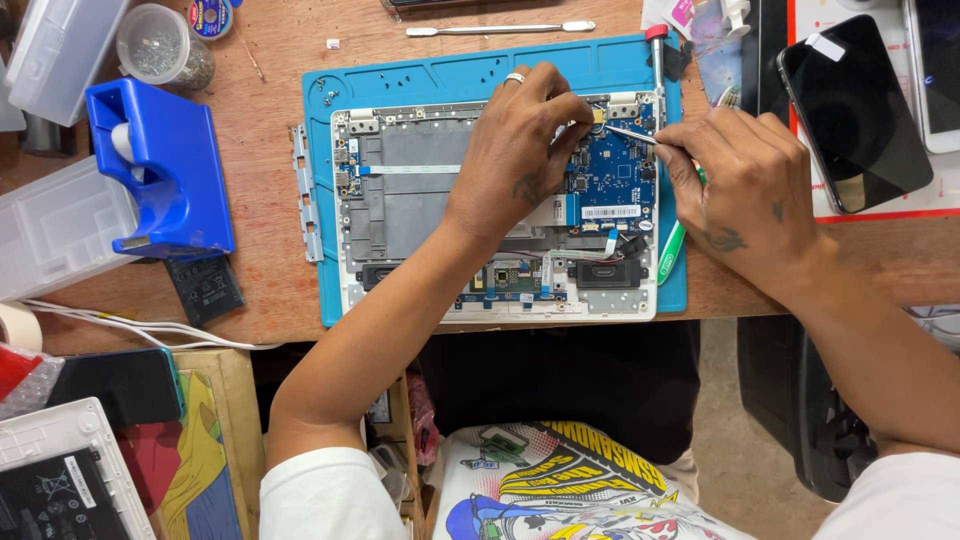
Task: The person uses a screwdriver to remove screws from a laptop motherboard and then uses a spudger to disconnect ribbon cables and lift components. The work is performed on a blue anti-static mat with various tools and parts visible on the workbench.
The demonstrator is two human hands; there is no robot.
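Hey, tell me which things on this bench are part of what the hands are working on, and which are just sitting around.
In use:
- opened laptop on the blue mat
- blue circuit board
- tweezers in the right hand
- left hand pressing by the board

Lying about:
- tape dispenser
- metal spudger
- jar of screws
- black phone
- clear plastic box

A single head-worn camera looks almost straight down from close above the wooden surface (270, 200). The blue mat (450, 75) fills the centre, the person's lap sits at 6 o'clock, and the surface's far edge is cropped at 12 o'clock.
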